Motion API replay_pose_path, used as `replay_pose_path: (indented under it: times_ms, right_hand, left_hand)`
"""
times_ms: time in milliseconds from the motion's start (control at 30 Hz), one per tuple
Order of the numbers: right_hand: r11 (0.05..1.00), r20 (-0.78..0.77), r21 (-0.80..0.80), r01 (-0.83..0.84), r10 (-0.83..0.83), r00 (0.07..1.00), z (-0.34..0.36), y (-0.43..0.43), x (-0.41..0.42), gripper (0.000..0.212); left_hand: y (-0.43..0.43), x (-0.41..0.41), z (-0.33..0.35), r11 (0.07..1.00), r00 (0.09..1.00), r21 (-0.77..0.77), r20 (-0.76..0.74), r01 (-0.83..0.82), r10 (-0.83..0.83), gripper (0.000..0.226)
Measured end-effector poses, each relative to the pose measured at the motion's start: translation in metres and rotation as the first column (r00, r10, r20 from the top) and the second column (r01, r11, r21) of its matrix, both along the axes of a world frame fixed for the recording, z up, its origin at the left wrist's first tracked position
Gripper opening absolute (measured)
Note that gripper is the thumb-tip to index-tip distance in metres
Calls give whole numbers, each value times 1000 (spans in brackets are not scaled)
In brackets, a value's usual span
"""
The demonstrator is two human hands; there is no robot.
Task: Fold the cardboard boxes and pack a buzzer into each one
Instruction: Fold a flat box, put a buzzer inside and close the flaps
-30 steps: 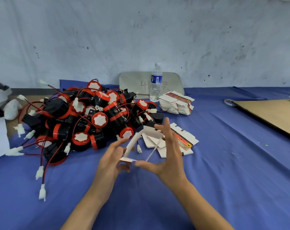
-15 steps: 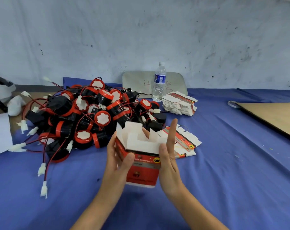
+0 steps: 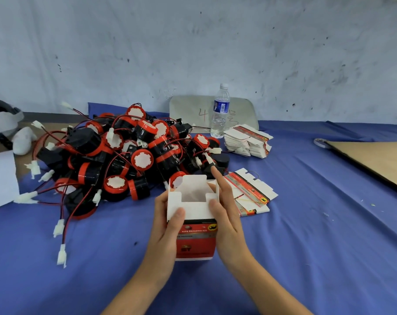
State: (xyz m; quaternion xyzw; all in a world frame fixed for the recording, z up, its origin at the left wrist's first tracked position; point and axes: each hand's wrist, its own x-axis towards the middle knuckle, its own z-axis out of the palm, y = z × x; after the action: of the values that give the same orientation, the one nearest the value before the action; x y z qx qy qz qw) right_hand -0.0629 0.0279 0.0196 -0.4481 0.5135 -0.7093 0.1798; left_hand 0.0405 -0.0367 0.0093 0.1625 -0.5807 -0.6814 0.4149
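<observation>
Blue cloth covers the table, which runs back to a scuffed pale wall. Both forearms come in from the bottom edge and meet at the box. It stands upright in front of the person, near the middle of the cloth; whether its base rests on the cloth cannot be told. Its top is open, with white flaps standing up and the red printed face toward the camera.

The left hand wraps the box's left side, thumb pressed flat on the front flap, the other fingers hidden behind the left wall. The right hand clasps the right side with its thumb on the front top corner. Its index finger is straight and raised past the back corner, pointing toward the buzzers. Its remaining fingers are hidden behind the box. Both hands are thus clamped on the box, one on each side.

The buzzers lie in a heap just beyond and left of the box. They are black and red with white caps, and their red-black leads end in white plugs. Loose flat boxes lie just right of the right hand. A stack of more sits farther back by a bottle. A grey board leans on the wall behind the bottle. A cardboard sheet lies at the far right.
</observation>
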Motion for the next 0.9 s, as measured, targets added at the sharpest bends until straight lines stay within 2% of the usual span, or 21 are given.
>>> replay_pose_path:
  times_ms: [100, 200, 333, 467, 567, 700, 800, 900]
  right_hand:
    - [999, -89, -3, 53, -53, 995, 1, 2, 3, 51]
    - [996, -73, -65, 61, -66, 995, 0, 3, 6, 56]
    - [971, -148, -143, 191, -211, 966, -2, 1, 10, 22]
    - [966, -231, -101, 236, -254, 939, -5, -2, 9, 6]
    - [970, -190, -82, 228, -240, 952, -5, -2, 8, 11]
    - [979, 16, -30, 200, -199, 980, -2, -1, 5, 33]
    - [975, 70, 45, 218, -220, 973, -1, 0, 4, 30]
    - [986, 39, -32, 165, -163, 986, 3, 2, 6, 24]
  left_hand:
    - [0, 1, 0, 1000, 1000, 0, -29, 4, -4, 29]
    - [0, 3, 1, 1000, 999, -7, -46, -12, 12, 35]
    - [-2, 4, 7, 987, 993, -114, -61, -112, 106, 47]
    - [-7, 7, 5, 979, 988, -134, -25, -157, 155, 64]
    - [-7, 6, 3, 956, 978, -211, -5, -206, 209, 45]
    - [-5, 4, 1, 888, 949, -355, 9, -293, 317, 26]
    - [-4, 3, -1, 887, 948, -363, 28, -286, 317, 20]
    - [-6, 4, -2, 872, 941, -392, 43, -293, 336, 19]
